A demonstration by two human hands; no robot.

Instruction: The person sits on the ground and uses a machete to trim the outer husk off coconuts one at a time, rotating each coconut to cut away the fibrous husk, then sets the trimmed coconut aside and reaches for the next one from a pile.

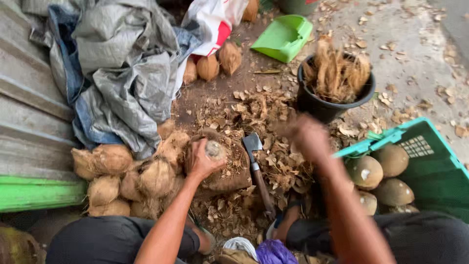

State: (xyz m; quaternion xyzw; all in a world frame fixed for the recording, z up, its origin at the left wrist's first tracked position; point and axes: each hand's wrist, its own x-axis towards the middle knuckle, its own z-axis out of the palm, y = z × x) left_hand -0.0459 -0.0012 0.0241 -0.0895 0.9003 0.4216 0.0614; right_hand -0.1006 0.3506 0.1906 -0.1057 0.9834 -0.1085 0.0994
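Left hand point(202, 159) grips 1 small pale coconut point(215, 149), fingers curled around it, over a wooden block point(229, 173). Right hand point(305, 137) is motion-blurred; grip cannot be judged. 1 hatchet point(254, 151) lies between the hands. About 7 husked coconuts point(115, 171) sit piled left; 3 more point(210, 66) lie beyond. 1 green crate point(430, 166), edge cut off, shows 4 peeled coconuts point(391, 159). 1 black bucket point(322, 105) holds husk.

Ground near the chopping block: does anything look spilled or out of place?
Yes. Husk scraps litter the ground around the wooden block, and the cleaver lies loose, blade end resting against that block, near the blurred right hand.
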